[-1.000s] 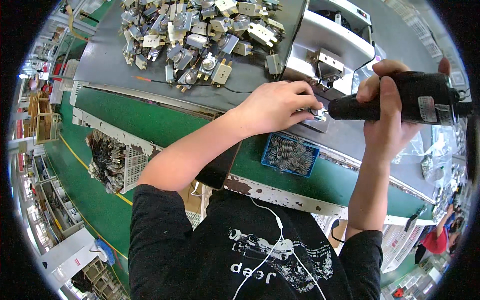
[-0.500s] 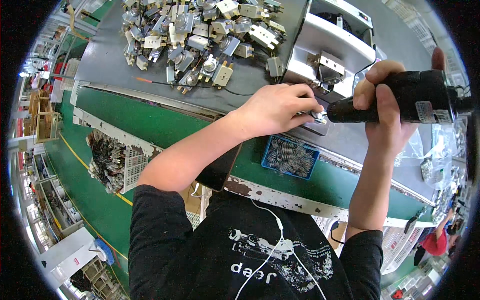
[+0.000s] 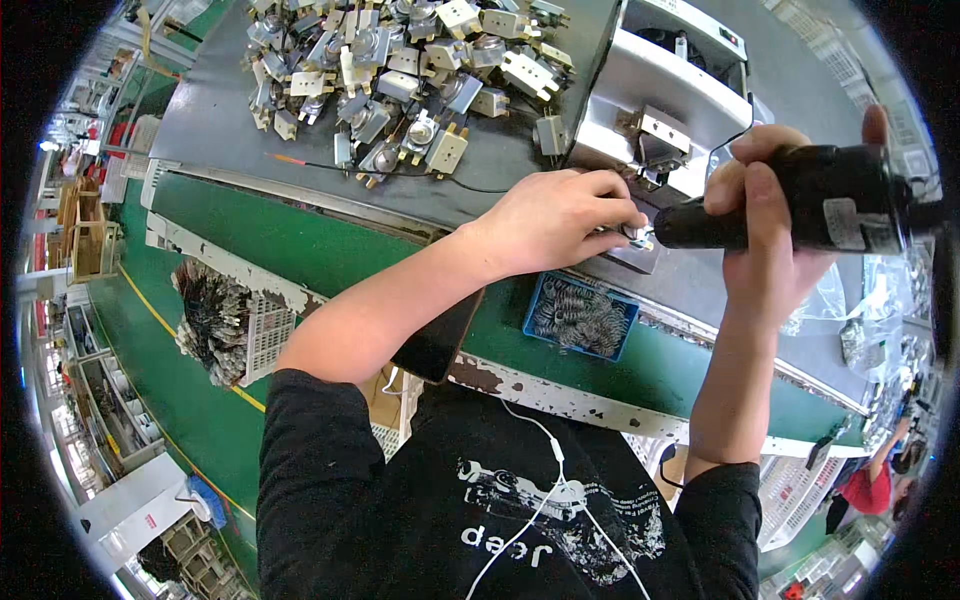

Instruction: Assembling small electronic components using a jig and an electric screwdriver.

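Note:
My right hand (image 3: 762, 215) is wrapped round a black power screwdriver (image 3: 835, 200), which lies nearly level with its nose toward the left. My left hand (image 3: 560, 218) pinches a small shiny metal part (image 3: 639, 238) close to that nose. The fingers cover most of the part, so its kind cannot be made out. Just beyond both hands stands a silver metal machine (image 3: 625, 90), with a pale block-shaped fitting (image 3: 662, 132) on its front. A blue tray (image 3: 527, 322) full of metal coil springs (image 3: 580, 312) sits below my left hand.
Many small switch-like units (image 3: 400, 85) with metal housings and pale blocks are heaped at the far left of the grey table (image 3: 215, 125). A thin cable (image 3: 400, 172) runs before them. A dark flat panel (image 3: 440, 335) lies under my left forearm. Clear plastic bags (image 3: 870, 310) lie at right.
My right hand and the screwdriver have moved slightly left and down, and the screwdriver has turned a little. The left hand keeps its place with the small part.

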Tool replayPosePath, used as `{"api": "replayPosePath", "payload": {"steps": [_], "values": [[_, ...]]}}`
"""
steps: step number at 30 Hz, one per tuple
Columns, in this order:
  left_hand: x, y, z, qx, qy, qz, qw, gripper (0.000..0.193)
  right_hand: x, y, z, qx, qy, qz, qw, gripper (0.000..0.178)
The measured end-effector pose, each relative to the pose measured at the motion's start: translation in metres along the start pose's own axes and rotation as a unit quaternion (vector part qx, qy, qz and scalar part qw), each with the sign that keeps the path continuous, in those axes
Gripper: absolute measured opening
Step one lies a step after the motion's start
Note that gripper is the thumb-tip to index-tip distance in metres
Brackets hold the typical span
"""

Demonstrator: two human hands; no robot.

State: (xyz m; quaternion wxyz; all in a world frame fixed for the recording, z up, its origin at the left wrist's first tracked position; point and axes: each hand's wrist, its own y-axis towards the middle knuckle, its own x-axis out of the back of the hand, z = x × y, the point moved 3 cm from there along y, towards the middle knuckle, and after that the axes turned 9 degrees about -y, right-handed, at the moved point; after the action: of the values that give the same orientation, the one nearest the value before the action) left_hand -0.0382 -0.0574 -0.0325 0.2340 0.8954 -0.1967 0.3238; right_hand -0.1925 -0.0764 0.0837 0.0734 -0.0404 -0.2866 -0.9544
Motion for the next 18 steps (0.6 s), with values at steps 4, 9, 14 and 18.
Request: {"api": "replayPosePath", "payload": {"steps": [4, 9, 14, 18], "values": [[0.000, 0.000, 0.000, -0.006, 0.000, -0.004, 1.000, 0.021, 0.009, -0.008, -0.007, 0.016, 0.046, 0.013, 0.999, 0.083], [0.001, 0.001, -0.002, -0.007, 0.007, -0.007, 1.000, 0.021, 0.010, -0.007, -0.009, 0.069, 0.104, 0.003, 0.992, 0.082], [0.001, 0.000, -0.002, -0.010, 0.011, -0.008, 1.000, 0.021, 0.012, -0.003, -0.010, 0.040, 0.080, 0.010, 0.996, 0.091], [0.001, 0.000, -0.001, -0.010, 0.006, -0.009, 1.000, 0.021, 0.015, -0.003, -0.010, 0.039, 0.107, -0.001, 0.994, 0.092]]}}
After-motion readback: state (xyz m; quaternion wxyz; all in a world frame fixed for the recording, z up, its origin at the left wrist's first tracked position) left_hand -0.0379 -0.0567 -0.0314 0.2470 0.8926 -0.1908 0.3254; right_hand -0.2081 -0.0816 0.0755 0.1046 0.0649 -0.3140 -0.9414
